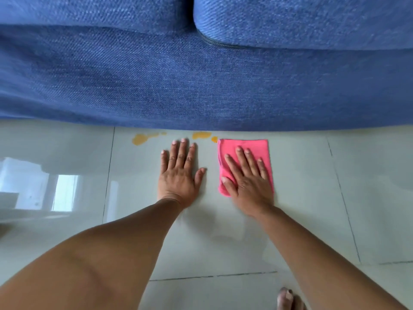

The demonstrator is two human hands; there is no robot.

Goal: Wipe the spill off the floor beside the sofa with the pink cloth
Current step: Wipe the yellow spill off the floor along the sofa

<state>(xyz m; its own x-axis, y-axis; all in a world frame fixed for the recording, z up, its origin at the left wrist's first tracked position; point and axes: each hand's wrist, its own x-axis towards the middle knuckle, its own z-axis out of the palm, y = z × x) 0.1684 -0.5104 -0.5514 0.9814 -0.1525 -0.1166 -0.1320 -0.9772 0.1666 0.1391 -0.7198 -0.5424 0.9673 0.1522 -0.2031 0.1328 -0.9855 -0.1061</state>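
1. nearest to us, a bare foot (288, 297) showed at the bottom edge on the glossy tiled floor (301, 198), and both our forearms reached forward from there.

2. our left hand (178, 173) lay flat on the bare tile, fingers spread, grasping nothing; we judged it was only bracing our weight.

3. our right hand (247, 177) was pressed palm-down on the pink cloth (250, 145), fingers splayed and not curled round it, so it pinned the cloth rather than gripped it.

4. the pink cloth lay folded into a flat rectangle on the floor, just beside the left hand, its far edge close to the sofa (201, 81).

5. we judged the cloth soft, light and limp; on so shiny a tile it would slide easily, so flat pressure over its middle seemed the best hold, since pinching a corner would only bunch it up.

6. farther on, the orange spill (143, 138) sat in patches along the foot of the sofa, the nearest small blob touching or nearly touching the cloth's far left corner.

7. the spill looked largely unwiped, and it lay very near the blue fabric.
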